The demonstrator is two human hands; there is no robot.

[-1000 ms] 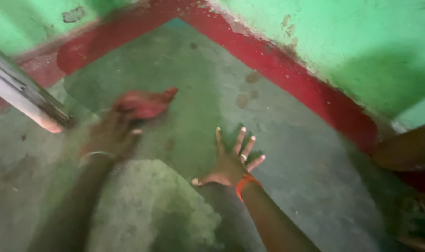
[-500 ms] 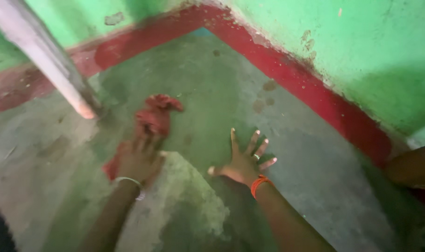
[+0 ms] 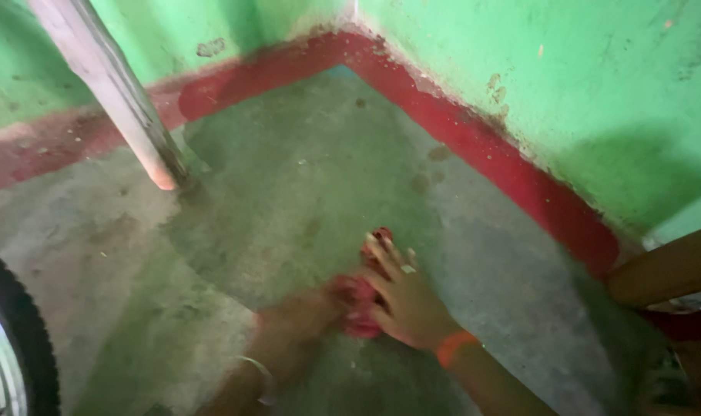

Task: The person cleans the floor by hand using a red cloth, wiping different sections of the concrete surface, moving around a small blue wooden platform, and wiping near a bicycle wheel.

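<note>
A red cloth (image 3: 360,296) lies bunched on the grey concrete floor (image 3: 304,177), low in the middle of the head view. My left hand (image 3: 308,314) presses on its left side, blurred, with a thin bangle on the wrist. My right hand (image 3: 403,296), with an orange band on the wrist and a ring on one finger, lies over the cloth's right side with fingers spread. Most of the cloth is hidden between the two hands.
Green walls with a red base strip (image 3: 474,131) meet in a corner at the top. A pale slanted post (image 3: 112,92) stands at the upper left. A black tyre (image 3: 11,339) shows at the lower left edge. A person's bare limb (image 3: 666,270) lies at the right.
My left hand dragged the red cloth to the right across the floor. My right hand, earlier flat on bare floor, now rests on the cloth. The camera view shifted toward the corner.
</note>
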